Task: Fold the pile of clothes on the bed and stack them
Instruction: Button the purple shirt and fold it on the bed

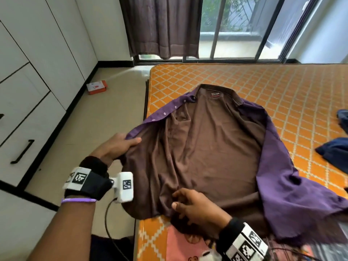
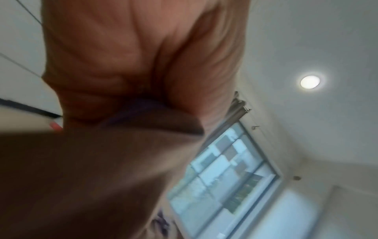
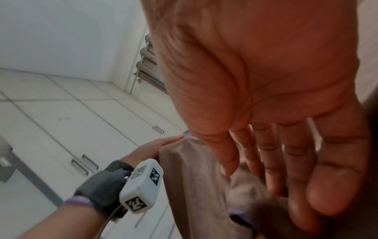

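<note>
Two hands on shirt (image 1: 207,147) | left fingers (image 1: 130,143) pinching edge | right fingers (image 1: 180,194) spread flat

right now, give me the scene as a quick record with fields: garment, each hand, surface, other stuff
garment: brown and purple shirt, spread open, collar away from the person
left hand: grips the shirt's left edge, off the bed's side
right hand: fingers loosely spread on the near hem; a pinch cannot be told
surface: bed, orange lattice cover
other clothes: dark blue garment at right
floor: orange and white box
</note>
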The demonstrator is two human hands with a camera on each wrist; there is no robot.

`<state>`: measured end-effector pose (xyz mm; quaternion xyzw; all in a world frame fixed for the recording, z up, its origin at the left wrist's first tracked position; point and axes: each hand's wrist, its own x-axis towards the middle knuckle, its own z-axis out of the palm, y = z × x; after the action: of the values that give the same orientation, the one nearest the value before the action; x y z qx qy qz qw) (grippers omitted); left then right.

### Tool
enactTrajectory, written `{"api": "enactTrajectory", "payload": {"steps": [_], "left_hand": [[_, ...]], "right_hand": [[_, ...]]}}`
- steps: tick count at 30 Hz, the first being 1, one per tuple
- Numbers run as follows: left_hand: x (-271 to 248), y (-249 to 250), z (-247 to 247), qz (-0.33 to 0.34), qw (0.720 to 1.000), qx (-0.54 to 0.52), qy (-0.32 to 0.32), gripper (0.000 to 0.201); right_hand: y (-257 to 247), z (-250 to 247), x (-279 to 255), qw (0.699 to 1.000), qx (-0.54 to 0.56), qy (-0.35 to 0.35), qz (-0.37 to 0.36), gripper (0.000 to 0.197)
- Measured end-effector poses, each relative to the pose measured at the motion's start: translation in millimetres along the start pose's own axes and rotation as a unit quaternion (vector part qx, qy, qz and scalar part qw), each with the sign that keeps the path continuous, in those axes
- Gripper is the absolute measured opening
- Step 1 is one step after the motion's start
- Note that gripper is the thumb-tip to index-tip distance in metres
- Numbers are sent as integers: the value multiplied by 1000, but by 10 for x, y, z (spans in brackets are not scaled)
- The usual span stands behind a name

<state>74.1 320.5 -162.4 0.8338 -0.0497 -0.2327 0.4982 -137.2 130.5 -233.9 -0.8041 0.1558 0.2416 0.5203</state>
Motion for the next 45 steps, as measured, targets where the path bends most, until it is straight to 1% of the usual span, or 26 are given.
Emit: {"api": "enactTrajectory", "payload": {"steps": [2, 4, 6, 7, 8, 9, 10, 11, 13, 15, 16, 17, 18, 19, 21, 23, 25, 27, 28, 30, 33, 36, 38, 40, 43, 45], "left_hand": [[-265, 305, 332, 61, 992, -80, -81, 23], [-522, 534, 718, 95, 956, -161, -227, 30], [-704, 650, 1072, 92, 889, -191, -407, 37], [-780, 692, 1199, 84, 852, -186, -483, 40], [-829, 719, 1271, 71, 828, -177, -528, 42], [-831, 721, 1288, 57, 819, -173, -545, 43], [-807, 703, 1256, 49, 823, -171, -540, 45], [-747, 652, 1193, 47, 838, -166, -518, 47], [-609, 522, 1008, 51, 904, -113, -410, 39], [-450, 295, 881, 20, 973, -5, -231, 24], [-375, 147, 861, -8, 989, 34, -140, 19], [-326, -2, 864, -43, 995, 51, -80, 17], [-316, -125, 889, -80, 994, 47, -57, 15], [-336, -223, 938, -118, 990, 33, -62, 15], [-450, -352, 1074, -166, 980, 14, -105, 21], [-546, -428, 1239, -158, 981, 20, -110, 27], [-622, -472, 1380, -124, 989, 62, -52, 41], [-702, -453, 1450, -103, 985, 136, 23, 65], [-723, -423, 1476, -88, 978, 183, 58, 71], [-732, -373, 1509, -65, 964, 243, 82, 68], [-741, -292, 1603, -73, 957, 276, 52, 68], [-757, -254, 1702, -77, 939, 328, 60, 63], [-737, -252, 1716, -75, 934, 344, 58, 55], [-685, -268, 1690, -88, 946, 310, 36, 46], [-603, -299, 1582, -95, 976, 194, 2, 28], [-590, -322, 1475, -109, 983, 148, 10, 27]], "right_hand": [[-75, -45, -104, 994, 105, 14, 22, 16], [-109, -209, -234, 969, 227, 92, 25, 25], [-100, -507, -368, 912, 365, 183, 37, 41], [-41, -678, -412, 872, 446, 197, 43, 47], [-5, -835, -494, 829, 518, 203, 59, 52], [76, -983, -547, 806, 543, 221, 81, 55], [110, -1073, -618, 811, 522, 245, 101, 52], [175, -1129, -643, 823, 480, 279, 122, 42], [260, -1140, -659, 834, 436, 309, 135, 16], [278, -1080, -656, 851, 406, 308, 129, 17], [263, -1040, -650, 853, 396, 314, 127, 18], [248, -1008, -644, 847, 391, 334, 135, 28], [250, -987, -633, 840, 386, 357, 135, 42], [251, -983, -617, 830, 381, 387, 127, 52], [247, -986, -606, 816, 369, 435, 97, 56], [199, -986, -644, 817, 354, 449, 67, 50], [90, -944, -709, 835, 357, 416, 46, 45], [17, -882, -725, 871, 348, 345, 32, 43], [11, -843, -701, 892, 330, 307, 39, 46], [60, -745, -608, 925, 297, 224, 77, 52], [164, -537, -516, 939, 273, 155, 141, 52], [249, -462, -521, 923, 293, 191, 159, 31], [298, -534, -556, 908, 316, 228, 156, 27], [308, -626, -634, 898, 331, 250, 149, 25], [348, -729, -739, 893, 342, 257, 143, 21], [379, -791, -792, 885, 366, 250, 139, 16]]}}
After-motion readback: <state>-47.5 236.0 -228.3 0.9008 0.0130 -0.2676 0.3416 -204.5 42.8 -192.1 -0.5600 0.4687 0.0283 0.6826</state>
